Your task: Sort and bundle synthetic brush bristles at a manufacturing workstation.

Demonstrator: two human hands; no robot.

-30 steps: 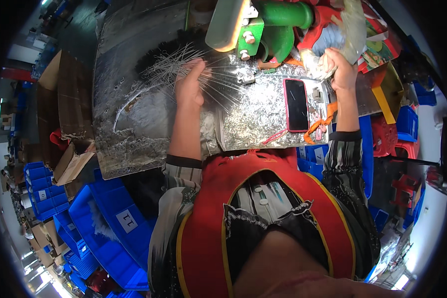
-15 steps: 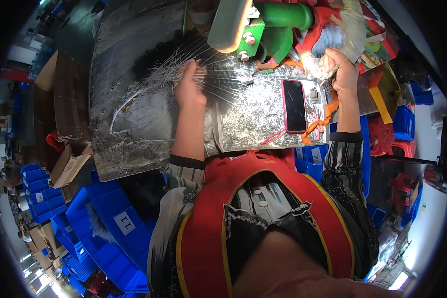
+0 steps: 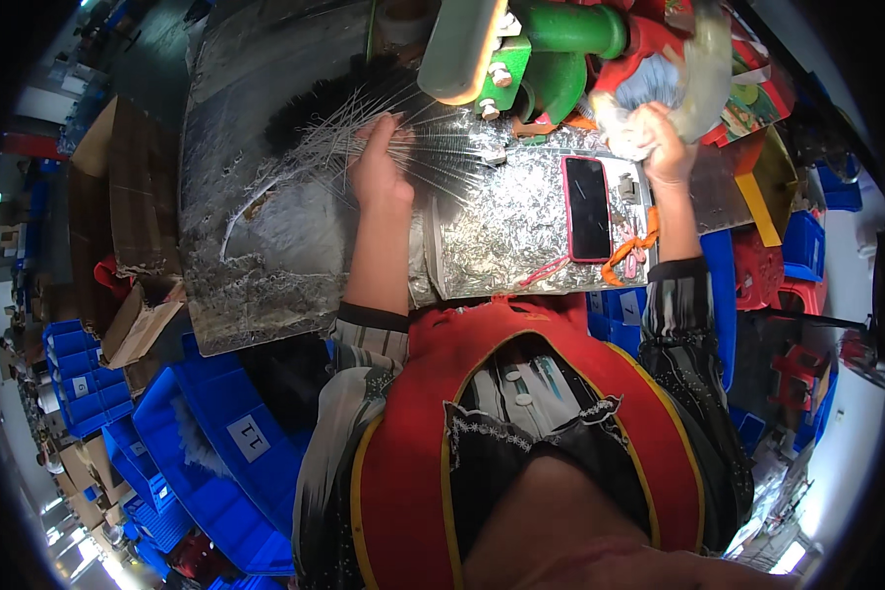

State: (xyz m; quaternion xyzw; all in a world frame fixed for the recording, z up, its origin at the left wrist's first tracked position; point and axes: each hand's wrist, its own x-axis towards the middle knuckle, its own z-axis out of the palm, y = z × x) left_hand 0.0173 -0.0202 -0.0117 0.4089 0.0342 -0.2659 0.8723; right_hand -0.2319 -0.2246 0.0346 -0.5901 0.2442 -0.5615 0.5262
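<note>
My left hand [image 3: 382,169] is closed round a bundle of thin wire brushes [image 3: 339,138]. Their bare, looped wire ends fan out on both sides of the fingers, and a mass of dark bristles [image 3: 310,110] lies behind them on the worktop. At the right, my right hand [image 3: 661,143] is closed at a pale, crumpled wrapping next to the red part [image 3: 649,41] of a green machine [image 3: 565,34]. Motion smears the fingertips, and what lies inside them is hidden.
A metal-covered worktop [image 3: 521,226] carries a phone [image 3: 587,208] in a pink case and an orange strip [image 3: 631,251]. The machine's lamp-like green head [image 3: 462,49] overhangs the back. Blue bins [image 3: 246,438] stand lower left; cardboard boxes [image 3: 138,197] stand left.
My right hand has shifted a little to the left along with the pale wrapping, and is now more blurred. My left hand keeps its hold on the wire brushes, nearly still.
</note>
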